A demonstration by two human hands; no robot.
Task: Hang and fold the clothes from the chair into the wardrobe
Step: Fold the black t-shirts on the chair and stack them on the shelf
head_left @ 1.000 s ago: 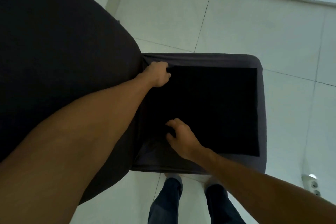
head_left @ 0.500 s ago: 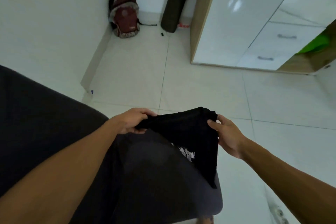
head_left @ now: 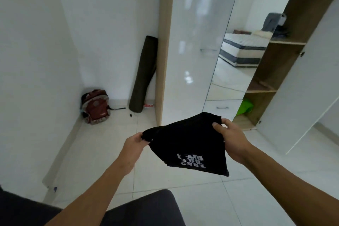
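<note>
Right at the bottom edge, the dark chair (head_left: pixel 146 209) seat pokes into view, with both forearms reaching out over it. Just past that, a folded black t-shirt (head_left: pixel 185 143) with white lettering hangs in the air above the white tile floor (head_left: pixel 183 189), held up between both hands. The left hand (head_left: pixel 133 142) pinches the left corner of the shirt with its fingers curled around a bunched bit of fabric. The right hand (head_left: pixel 230 138) grips the right edge, thumb on top of the cloth and the other fingers tucked behind it.

Further back, a red backpack (head_left: pixel 95 106) sits in the corner against the white wall, and a dark rolled mat (head_left: pixel 144 75) leans upright just beside the wardrobe (head_left: pixel 190 42). The wardrobe has glossy white doors, a mirror panel reflecting a bed, and its right section is open, showing wooden shelves (head_left: pixel 264 90) with something bright green (head_left: pixel 244 106) on the lowest one and some grey clothes higher up.
</note>
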